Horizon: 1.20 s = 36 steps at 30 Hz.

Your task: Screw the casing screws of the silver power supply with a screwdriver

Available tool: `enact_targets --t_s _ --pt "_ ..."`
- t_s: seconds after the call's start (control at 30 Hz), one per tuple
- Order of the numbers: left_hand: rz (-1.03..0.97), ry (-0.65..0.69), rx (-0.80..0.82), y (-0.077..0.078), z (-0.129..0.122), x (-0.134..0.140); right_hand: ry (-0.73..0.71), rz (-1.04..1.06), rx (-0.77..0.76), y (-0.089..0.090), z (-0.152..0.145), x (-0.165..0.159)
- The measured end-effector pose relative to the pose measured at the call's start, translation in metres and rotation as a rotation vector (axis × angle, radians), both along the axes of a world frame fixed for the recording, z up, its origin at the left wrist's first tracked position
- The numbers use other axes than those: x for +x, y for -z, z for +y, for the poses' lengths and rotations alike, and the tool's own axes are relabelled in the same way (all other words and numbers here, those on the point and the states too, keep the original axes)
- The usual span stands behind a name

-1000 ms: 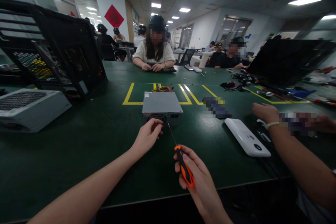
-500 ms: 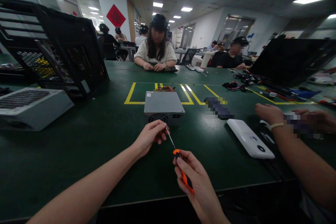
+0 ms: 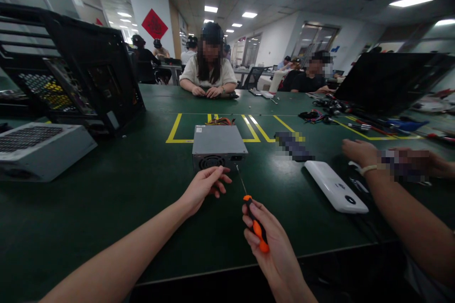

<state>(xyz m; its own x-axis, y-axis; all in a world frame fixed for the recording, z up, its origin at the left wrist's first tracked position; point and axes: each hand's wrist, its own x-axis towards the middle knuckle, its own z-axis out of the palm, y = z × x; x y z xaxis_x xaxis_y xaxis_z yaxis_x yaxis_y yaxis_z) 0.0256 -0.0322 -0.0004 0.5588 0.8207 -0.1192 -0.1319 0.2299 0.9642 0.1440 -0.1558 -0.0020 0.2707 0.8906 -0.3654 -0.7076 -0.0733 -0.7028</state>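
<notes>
My right hand (image 3: 268,234) grips a screwdriver (image 3: 256,228) with an orange and black handle. Its thin metal shaft points up and away from me, and a small bright bit shows at the tip, too tiny to make out. To the left of the tip is my left hand (image 3: 206,184), its fingers loosely curved and apart, with nothing visible in them. Just beyond both hands a grey computer power supply (image 3: 219,138) sits on the green table (image 3: 170,246). Its fan grille and socket face me, and a bundle of coloured cables (image 3: 220,122) lies behind it.
A black computer case (image 3: 103,75) and another power supply (image 3: 46,149) stand on the left. To the right lie a white power bank-like device (image 3: 336,187), a blurred-out phone-like object (image 3: 293,146) and a neighbour's arm (image 3: 391,189). Across the table sits a person (image 3: 209,68).
The screwdriver tip has come away from my left fingers, which have spread. My right hand has moved slightly right with the screwdriver. The whole view has shifted a little.
</notes>
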Motion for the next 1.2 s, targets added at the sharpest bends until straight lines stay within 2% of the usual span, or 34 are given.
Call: enact_targets --t_s 0.13,0.67,0.97,1.2 --pt "0.034 0.001 0.015 0.006 0.003 0.001 0.086 0.042 -0.02 0.001 0.008 0.01" --pt "0.03 -0.002 0.011 0.007 0.003 -0.001 0.126 0.098 0.001 0.001 0.016 0.011" --pt "-0.059 -0.078 -0.09 0.001 0.007 0.02 -0.021 0.064 -0.002 -0.001 -0.004 -0.001" --pt "-0.154 -0.102 -0.159 -0.003 0.004 0.033 -0.025 0.055 -0.006 0.001 -0.009 -0.001"
